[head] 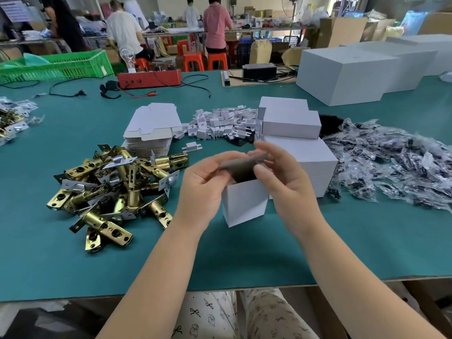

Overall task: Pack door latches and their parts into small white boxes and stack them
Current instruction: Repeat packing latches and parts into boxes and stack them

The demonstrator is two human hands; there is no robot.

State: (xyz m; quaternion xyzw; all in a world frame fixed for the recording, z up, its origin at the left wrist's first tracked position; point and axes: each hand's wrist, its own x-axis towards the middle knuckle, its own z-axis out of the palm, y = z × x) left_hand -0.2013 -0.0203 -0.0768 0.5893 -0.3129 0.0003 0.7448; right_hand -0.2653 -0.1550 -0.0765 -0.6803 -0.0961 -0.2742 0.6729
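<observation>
Head view shows no readable writing on any box, bag or latch; the sheet pinned in the upper left corner is too blurred to read. At the centre of the frame a small white box (244, 201) of smooth matte card stands upright on the teal, felt-like tabletop (220, 260), its top open with a grey-brown flap raised. The left hand (203, 187) has its grip curled and pinching the left end of that flap; the right hand (281, 177) has its grip clamped on the right end, thumb in front, fingers behind. Motion blur softens both. To the left lies a heap of door latches (115, 189), shiny brass-coloured tubes with flat silver faceplates. Above it, a stack of flat, unfolded white cartons (152, 129) sits beside a loose pile of small folded white card inserts (222, 123). Just behind the right hand closed white boxes (293, 133) are stacked in tiers. On the right a spread of crinkled clear plastic bags (391, 162) holds small dark parts. A green plastic crate (56, 67) of open mesh sits at the upper left.
</observation>
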